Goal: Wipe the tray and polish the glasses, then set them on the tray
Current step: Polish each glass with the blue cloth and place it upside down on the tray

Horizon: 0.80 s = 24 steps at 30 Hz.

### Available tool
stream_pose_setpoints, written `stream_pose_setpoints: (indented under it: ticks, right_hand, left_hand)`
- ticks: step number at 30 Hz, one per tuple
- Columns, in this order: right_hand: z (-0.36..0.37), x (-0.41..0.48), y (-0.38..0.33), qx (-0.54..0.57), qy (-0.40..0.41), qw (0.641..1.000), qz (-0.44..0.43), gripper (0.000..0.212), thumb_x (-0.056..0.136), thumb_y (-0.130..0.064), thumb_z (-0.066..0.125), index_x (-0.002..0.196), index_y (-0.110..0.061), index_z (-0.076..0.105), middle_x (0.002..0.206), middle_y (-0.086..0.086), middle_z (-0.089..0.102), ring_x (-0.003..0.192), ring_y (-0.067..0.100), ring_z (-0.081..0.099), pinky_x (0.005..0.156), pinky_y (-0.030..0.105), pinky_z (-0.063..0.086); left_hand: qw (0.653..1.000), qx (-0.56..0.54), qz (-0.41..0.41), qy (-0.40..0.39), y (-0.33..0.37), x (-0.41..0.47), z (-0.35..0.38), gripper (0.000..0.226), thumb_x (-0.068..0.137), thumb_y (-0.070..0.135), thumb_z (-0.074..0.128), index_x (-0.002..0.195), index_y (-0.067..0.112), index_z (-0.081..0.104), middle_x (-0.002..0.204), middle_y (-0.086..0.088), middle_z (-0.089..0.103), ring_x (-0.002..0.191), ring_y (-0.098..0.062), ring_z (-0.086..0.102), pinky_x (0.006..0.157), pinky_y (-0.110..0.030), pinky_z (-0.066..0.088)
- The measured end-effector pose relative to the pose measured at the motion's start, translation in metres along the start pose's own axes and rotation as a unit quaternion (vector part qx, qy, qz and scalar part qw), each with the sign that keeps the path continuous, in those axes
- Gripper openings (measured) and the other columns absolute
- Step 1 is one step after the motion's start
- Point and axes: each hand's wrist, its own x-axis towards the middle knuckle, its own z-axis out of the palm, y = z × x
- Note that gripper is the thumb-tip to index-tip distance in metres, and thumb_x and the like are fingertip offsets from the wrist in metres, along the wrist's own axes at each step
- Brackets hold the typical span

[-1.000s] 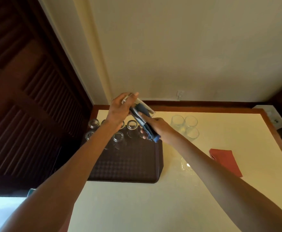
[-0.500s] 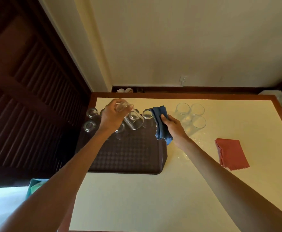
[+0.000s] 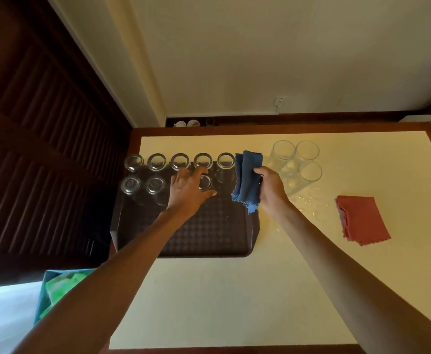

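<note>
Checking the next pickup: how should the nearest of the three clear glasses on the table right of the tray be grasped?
Grip the nearest glass round its side wall, below the rim, coming from its near right. It stands upright, and two more glasses crowd its far and left sides.

Matt dark plastic tray with raised dimpled texture. Clear, glossy glasses. Soft woven blue cloth and red cloth, zigzag-cut edges. Smooth cream counter, slight sheen; dark wood rim.

One head-worn wide-angle camera looks forward and down, close over the tray and table.
</note>
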Motion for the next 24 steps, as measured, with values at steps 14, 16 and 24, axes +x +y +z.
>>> stream_pose_setpoints:
  ticks: [14, 16, 24]
  right_hand:
    - [-0.005, -0.020, 0.009, 0.012, -0.001, 1.000, -0.011, 0.020, 0.104, -0.025, 0.047, 0.104, -0.015, 0.065, 0.099, 0.005, 0.067, 0.086, 0.015, 0.063, 0.074, 0.028, 0.049]
    - [-0.016, -0.029, 0.005, 0.014, -0.015, 1.000, -0.006, 0.024, 0.102, -0.037, 0.052, 0.104, -0.018, 0.066, 0.091, 0.000, 0.072, 0.077, 0.010, 0.067, 0.069, 0.025, 0.048]
    - [-0.073, -0.042, -0.038, -0.067, 0.001, 0.995, -0.076, 0.031, 0.091, -0.042, 0.070, 0.094, -0.014, 0.056, 0.068, -0.003, 0.044, 0.047, 0.006, 0.039, 0.047, 0.022, 0.032]
  left_hand:
    - [0.994, 0.105, 0.004, -0.035, 0.009, 0.001, -0.005, 0.079, 0.080, 0.062, 0.077, 0.145, 0.027, 0.049, 0.146, -0.001, 0.057, 0.141, -0.030, 0.039, 0.110, -0.049, 0.036]
    - [0.996, 0.086, 0.005, -0.017, 0.018, -0.002, -0.014, 0.075, 0.082, 0.060, 0.077, 0.144, 0.027, 0.052, 0.145, 0.000, 0.057, 0.141, -0.030, 0.039, 0.109, -0.050, 0.038]
    - [0.994, -0.063, 0.076, 0.052, 0.087, 0.002, -0.027, 0.026, 0.095, 0.030, 0.071, 0.119, 0.021, 0.065, 0.111, 0.003, 0.072, 0.109, -0.023, 0.061, 0.090, -0.044, 0.055]
